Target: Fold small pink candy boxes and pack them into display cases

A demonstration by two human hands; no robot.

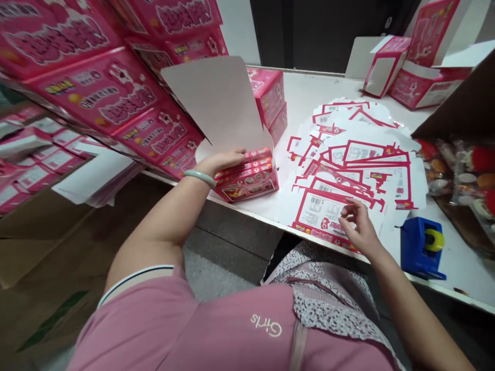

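My left hand [226,161], with a pale green bangle on the wrist, reaches into an open pink carton [251,189] at the table's front edge. Its fingers are closed on slim pink packs [257,161] standing in the carton, partly hidden by the hand. The carton's white lid flap [216,98] stands up behind them. Over on the right, my right hand [359,226] hovers at the front of a pile of flat printed carton blanks [332,206]. Its fingers are loosely bent and apart, with nothing visible in them.
Stacked pink cartons [96,95] rise at the left, and two more [270,98] stand behind the open one. A blue tape dispenser [419,247] sits at the front right. Beyond it, a brown box holds wrapped candies [467,175]. Opened cartons [419,82] stand at the back right.
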